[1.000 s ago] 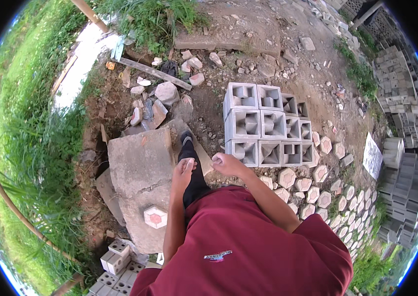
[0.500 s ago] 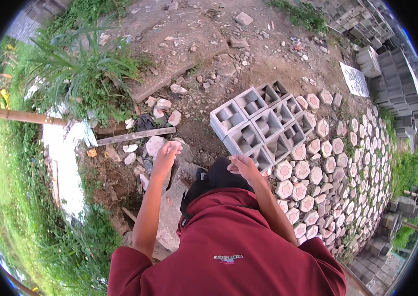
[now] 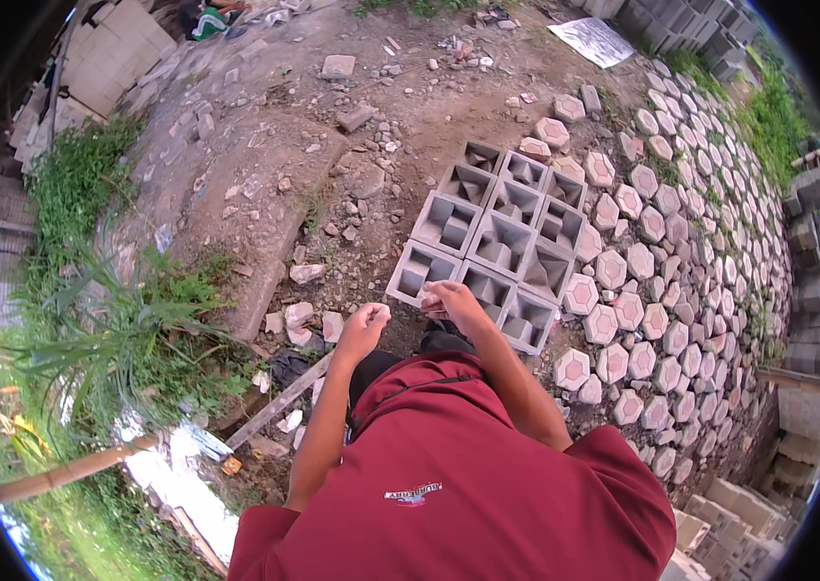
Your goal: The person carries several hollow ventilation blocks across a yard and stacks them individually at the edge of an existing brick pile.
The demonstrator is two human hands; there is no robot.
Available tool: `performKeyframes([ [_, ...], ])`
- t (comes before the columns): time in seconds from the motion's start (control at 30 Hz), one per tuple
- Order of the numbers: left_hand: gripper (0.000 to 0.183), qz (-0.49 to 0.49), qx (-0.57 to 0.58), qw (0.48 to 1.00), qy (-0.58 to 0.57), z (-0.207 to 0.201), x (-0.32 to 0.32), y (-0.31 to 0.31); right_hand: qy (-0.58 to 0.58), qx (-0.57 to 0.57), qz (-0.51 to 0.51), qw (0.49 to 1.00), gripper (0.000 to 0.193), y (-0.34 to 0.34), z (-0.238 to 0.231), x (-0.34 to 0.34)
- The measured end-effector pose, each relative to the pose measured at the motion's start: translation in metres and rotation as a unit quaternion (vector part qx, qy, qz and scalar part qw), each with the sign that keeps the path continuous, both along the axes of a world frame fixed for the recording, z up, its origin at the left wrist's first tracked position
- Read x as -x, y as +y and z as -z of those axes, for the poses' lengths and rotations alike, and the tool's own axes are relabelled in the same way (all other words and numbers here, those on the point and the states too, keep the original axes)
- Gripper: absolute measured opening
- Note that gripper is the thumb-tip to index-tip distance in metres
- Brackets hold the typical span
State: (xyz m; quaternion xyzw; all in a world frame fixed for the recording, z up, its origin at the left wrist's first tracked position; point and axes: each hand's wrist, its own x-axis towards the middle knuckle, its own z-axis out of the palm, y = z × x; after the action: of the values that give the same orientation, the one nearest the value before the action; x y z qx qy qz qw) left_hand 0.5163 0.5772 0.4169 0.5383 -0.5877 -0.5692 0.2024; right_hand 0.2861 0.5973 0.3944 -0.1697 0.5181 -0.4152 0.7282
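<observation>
A cluster of grey concrete blocks with hollow, square-topped cells stands on the dirt just ahead of me. My right hand is over the near left end of this cluster, fingers curled in; whether it touches a block I cannot tell. To its left, my left hand hovers in front of my body in a loose fist, apart from the blocks. Neither hand shows anything in it.
Hexagonal pavers spread in rows to the right. Rubble and a wooden plank lie at my left, beside tall grass. A bamboo pole crosses the lower left. Far left sits a person in green.
My view has swung round, and the blocks now lie more squarely ahead. My right hand has come over their near left corner. Both hands remain raised and curled.
</observation>
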Motion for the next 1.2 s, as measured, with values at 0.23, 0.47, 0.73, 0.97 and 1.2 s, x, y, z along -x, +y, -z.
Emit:
performKeyframes([
  [0.23, 0.033, -0.001, -0.132, 0.991, 0.031, 0.013, 0.032, -0.075, -0.028, 0.005, 0.215, 0.976, 0.029, -0.010, 0.015, 0.031],
  [0.47, 0.033, 0.284, -0.208, 0.935, -0.045, 0.076, 0.061, -0.107, 0.001, -0.153, 0.373, 0.915, 0.033, 0.042, 0.026, 0.013],
  [0.73, 0.028, 0.395, -0.111, 0.906, -0.106, 0.153, 0.093, -0.142, -0.213, -0.122, 0.682, 0.689, 0.040, 0.055, 0.130, -0.012],
  [0.97, 0.029, 0.392, -0.091, 0.910, -0.096, 0.173, 0.151, -0.109, -0.217, -0.164, 0.795, 0.542, 0.073, 0.007, 0.291, 0.021],
  [1.2, 0.026, 0.330, -0.221, 0.912, -0.096, 0.194, 0.115, -0.084, -0.206, -0.238, 0.823, 0.473, 0.085, -0.008, 0.378, 0.053],
])
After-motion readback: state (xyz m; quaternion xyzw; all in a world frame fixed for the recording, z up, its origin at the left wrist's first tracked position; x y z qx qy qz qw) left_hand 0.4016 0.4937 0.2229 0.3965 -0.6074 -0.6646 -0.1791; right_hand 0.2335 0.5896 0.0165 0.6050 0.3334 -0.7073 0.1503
